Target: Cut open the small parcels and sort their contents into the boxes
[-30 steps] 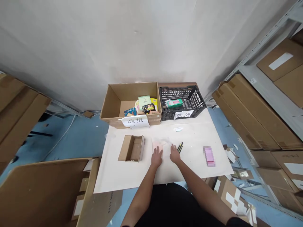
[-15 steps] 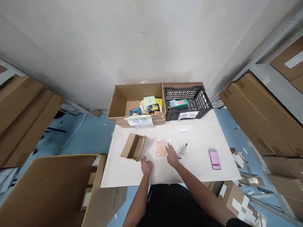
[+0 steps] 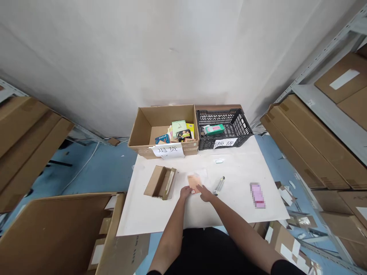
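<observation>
A small, flat peach-coloured booklet with a red mark near its lower edge is slightly tilted over the white tabletop. My left hand grips its lower left edge, fingers closed. At its right side, my right hand holds the other edge. Behind the booklet lies a clear, crumpled plastic sleeve or wrap. An opened small cardboard box rests on its side left of my hands. Just right of my right hand is a utility knife.
At the back stand a cardboard box of small books with a paper sign and a black plastic crate with a green box. A pink phone lies right. A large open carton stands left; shelves of cartons flank the right.
My left hand has moved right from beside the small cardboard box to the booklet and taken its edge. The booklet has turned slightly, both hands now on it.
</observation>
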Tool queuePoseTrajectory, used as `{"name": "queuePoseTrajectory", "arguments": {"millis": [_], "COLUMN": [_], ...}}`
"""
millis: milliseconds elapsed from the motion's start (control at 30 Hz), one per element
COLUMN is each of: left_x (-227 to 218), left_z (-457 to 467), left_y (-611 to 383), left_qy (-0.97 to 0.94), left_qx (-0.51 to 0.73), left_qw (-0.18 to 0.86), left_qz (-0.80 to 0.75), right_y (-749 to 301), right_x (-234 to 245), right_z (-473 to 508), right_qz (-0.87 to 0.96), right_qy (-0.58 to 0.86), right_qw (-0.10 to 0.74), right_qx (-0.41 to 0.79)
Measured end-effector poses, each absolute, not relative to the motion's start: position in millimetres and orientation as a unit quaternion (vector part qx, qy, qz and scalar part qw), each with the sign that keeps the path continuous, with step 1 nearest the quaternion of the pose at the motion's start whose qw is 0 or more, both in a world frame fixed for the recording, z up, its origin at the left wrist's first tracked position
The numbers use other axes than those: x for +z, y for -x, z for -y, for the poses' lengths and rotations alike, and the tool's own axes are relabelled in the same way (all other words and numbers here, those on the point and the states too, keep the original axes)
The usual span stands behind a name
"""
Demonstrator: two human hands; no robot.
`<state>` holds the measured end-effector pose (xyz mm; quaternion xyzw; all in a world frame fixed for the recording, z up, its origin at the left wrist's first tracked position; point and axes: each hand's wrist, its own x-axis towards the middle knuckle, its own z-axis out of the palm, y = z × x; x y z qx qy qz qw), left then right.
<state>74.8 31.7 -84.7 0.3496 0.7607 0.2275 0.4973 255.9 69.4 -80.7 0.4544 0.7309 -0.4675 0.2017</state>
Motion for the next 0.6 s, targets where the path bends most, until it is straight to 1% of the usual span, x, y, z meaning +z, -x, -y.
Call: {"name": "queuePoseTrajectory", "arguments": {"millis": [67, 133, 233, 300, 367, 467, 533, 600], "left_x": [-80, -73, -59, -45, -25, 20, 59, 98], "left_z": [-34, -33, -33, -36, -42, -56, -65, -72], "left_y": [-78, -85, -93, -93, -87, -71, -62, -58], "left_qy": [-0.338, -0.331, -0.326, -0.327, -0.332, -0.33, -0.322, -0.318], "left_qx": [0.243, 0.265, 0.31, 0.344, 0.376, 0.446, 0.501, 0.539], "left_qw": [0.502, 0.5, 0.497, 0.499, 0.504, 0.537, 0.557, 0.558], "left_qz": [-0.758, -0.755, -0.742, -0.725, -0.703, -0.635, -0.579, -0.544], "right_y": [-263, -270, -275, -276, -276, -276, -277, -278], "right_x": [-83, -84, -77, -61, -36, 19, 62, 104], "right_z": [-67, -63, -61, -69, -84, -114, -132, -143], "right_qz": [-0.719, -0.706, -0.639, -0.562, -0.498, -0.463, -0.456, -0.453], "right_qy": [-0.47, -0.492, -0.568, -0.61, -0.599, -0.498, -0.437, -0.397], "right_qw": [0.159, 0.097, -0.027, -0.106, -0.182, -0.298, -0.346, -0.369], "right_qx": [-0.487, -0.501, -0.517, -0.548, -0.6, -0.67, -0.694, -0.708]}}
